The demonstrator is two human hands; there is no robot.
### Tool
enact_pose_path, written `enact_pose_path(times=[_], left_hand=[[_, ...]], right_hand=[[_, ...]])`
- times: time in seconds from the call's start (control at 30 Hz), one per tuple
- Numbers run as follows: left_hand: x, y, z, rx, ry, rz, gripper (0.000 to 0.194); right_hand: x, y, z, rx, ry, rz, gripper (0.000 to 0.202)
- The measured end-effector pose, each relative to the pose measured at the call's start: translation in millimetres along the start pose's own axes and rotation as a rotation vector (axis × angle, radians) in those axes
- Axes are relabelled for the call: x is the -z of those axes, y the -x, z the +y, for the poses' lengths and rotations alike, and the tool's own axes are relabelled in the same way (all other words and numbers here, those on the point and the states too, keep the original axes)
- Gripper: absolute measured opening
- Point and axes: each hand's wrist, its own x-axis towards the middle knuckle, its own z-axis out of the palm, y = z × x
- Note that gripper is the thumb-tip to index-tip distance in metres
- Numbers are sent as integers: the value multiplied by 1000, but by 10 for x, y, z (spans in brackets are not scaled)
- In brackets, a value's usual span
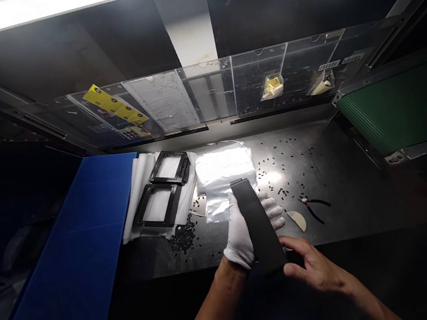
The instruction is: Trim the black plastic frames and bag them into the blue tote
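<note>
A long, dark plastic panel (257, 227) lies tilted across my left hand (239, 234), which wears a white glove. The left thumb runs along the panel's near left side, and its gloved fingertips come out past the right side. My bare right hand (312, 267) has its thumb and index finger at the lower right corner of the same panel, gripping its edge. The panel's underside and the left palm are hidden. Beneath the panel's top end, a silvery foil sheet (221, 208) lies on the metal table (332, 218).
Two black frames (168, 167) rest on white wrapping (131, 220) beside a blue board (93, 220). Small black chips (184, 238) lie piled and scattered. Red-handled cutters (315, 207) and a pale half-disc (297, 221) lie rightward. A green belt (404, 107) stands beyond.
</note>
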Motion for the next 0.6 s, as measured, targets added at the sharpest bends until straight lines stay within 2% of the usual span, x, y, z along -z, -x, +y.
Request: enact_pose_path(times=[0.2, 0.33, 0.5, 0.6], left_hand=[[-37, -5, -41, -39, -97, 73, 78], [-37, -10, -37, -47, -98, 68, 77], [92, 68, 79, -35, -76, 28, 70], [214, 147, 167, -79, -135, 123, 73]], right_hand=[[13, 39, 90, -25, -20, 16, 56], [12, 8, 58, 3, -24, 7, 49], [-66, -129, -39, 54, 38, 21, 44], [-198, -233, -64, 78, 102, 25, 47]])
